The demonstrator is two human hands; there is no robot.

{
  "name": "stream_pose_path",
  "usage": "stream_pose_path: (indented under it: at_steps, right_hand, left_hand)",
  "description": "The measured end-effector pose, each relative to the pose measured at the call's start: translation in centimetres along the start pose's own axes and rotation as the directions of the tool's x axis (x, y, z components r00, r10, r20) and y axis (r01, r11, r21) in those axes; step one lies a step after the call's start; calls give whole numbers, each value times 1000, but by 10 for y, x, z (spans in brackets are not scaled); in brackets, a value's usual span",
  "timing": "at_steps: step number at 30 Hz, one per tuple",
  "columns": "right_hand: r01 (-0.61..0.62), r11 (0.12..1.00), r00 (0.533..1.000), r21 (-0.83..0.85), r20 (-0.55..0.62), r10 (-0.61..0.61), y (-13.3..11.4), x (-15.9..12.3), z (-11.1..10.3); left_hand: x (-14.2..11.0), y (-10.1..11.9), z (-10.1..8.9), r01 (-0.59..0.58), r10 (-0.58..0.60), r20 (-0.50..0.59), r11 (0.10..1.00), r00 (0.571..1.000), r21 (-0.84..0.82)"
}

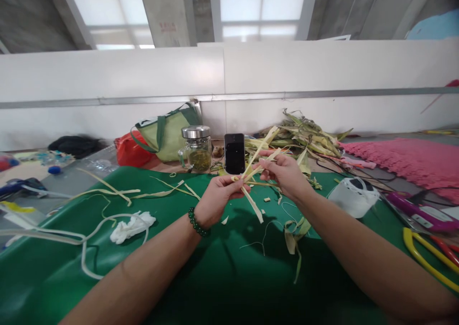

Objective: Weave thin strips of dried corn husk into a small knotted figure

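Both my hands are raised over the green table cover [222, 267], working a small bundle of pale yellow leaf strips [253, 172]. My left hand [218, 198], with a dark green bead bracelet on the wrist, pinches the crossing point of the strips. My right hand [285, 172] grips strips further up, fingers closed round them. One strip end hangs down below my left hand; others fan up toward the phone [234, 152].
A heap of green and yellow leaves [304, 138] lies behind my hands. A glass jar [196, 148], green bag [167, 131], crumpled tissue [132, 226], loose strips [107, 191], white round device [353, 196], pink mat [405, 157] and scissors [426, 253] lie around.
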State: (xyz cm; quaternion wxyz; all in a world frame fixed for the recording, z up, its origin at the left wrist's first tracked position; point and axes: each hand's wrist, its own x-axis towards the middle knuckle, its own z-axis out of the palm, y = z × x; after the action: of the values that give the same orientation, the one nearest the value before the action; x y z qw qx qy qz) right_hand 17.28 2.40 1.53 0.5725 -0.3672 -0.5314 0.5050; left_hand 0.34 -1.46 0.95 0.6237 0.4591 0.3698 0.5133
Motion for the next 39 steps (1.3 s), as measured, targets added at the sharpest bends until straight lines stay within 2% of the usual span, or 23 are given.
stream_pose_path:
  at_steps: [3,5,7,8,10,12,13,14,15,16,17,19,21,23,24,26,29,31,33,35,37,39]
  right_hand:
    - [101,993,988,-60,-113,-107,3,13,-14]
    - [269,937,927,-220,-204,-314,3,20,-23]
    - [433,786,786,-441,-242,-569,0,21,-29]
    - [492,676,702,-549,-209,-681,-3,17,-30]
    - [614,386,489,-688,-53,-871,-12,5,-26]
    - [720,122,305,-683,154,-940,-21,-11,-18]
    - [775,14,243,-632,278,-929,-24,-19,-14]
    - [819,-56,222,-571,406,-886,-27,-25,-9]
    - [855,-90,215,-511,506,-836,-28,-30,-5]
    - [876,-98,229,-471,588,-776,-27,-33,-2]
    - [881,-87,263,-465,634,-727,-26,-35,1]
    - [846,-33,389,-533,658,-645,-20,-33,3]
    - [760,31,547,-650,612,-571,-14,-28,3]
    - [670,99,681,-736,555,-478,-8,-22,2]
    - [639,136,730,-757,541,-417,-7,-20,1]
    - [603,210,788,-770,534,-305,-7,-18,1]
    - [580,263,814,-771,533,-230,-12,-18,0]
    - [573,244,818,-782,531,-221,-14,-20,0]
    - [583,211,804,-784,520,-288,-14,-21,0]
    - [608,181,749,-773,483,-454,-12,-21,-1]
    - [624,141,667,-769,430,-608,-9,-20,-2]
    - [612,104,626,-784,400,-669,-6,-17,-2]
  left_hand:
    - [2,0,-2,12,-12,-22,1000,1000,3]
    - [3,-1,-4,9,-8,-23,1000,1000,19]
    - [4,-1,-4,9,-8,-21,999,1000,35]
    - [4,-1,-4,12,-11,-22,999,1000,40]
    - [5,-1,-4,18,-17,-27,999,999,49]
    - [5,0,-5,15,-13,-32,998,999,59]
    - [5,0,-5,8,-7,-30,998,1000,61]
    - [6,0,-5,0,2,-28,998,1000,62]
    - [6,0,-6,-9,10,-27,998,1000,61]
    - [6,0,-6,-16,18,-26,998,1000,59]
    - [7,1,-7,-22,24,-25,998,999,58]
    - [7,1,-8,-23,24,-21,998,999,55]
    - [7,2,-9,-17,17,-2,999,1000,52]
    - [6,3,-10,-13,12,20,999,1000,50]
    - [6,4,-10,-11,9,27,999,1000,51]
    - [6,5,-9,-6,4,28,998,1000,61]
    - [5,6,-7,-4,3,10,994,1000,110]
    - [5,6,-7,-18,19,-2,989,1000,146]
    - [5,5,-7,-48,50,-12,985,999,164]
    - [6,3,-7,-77,82,-21,983,996,169]
    - [6,0,-7,-90,96,-32,981,995,174]
    - [6,-2,-7,-87,95,-38,979,995,185]
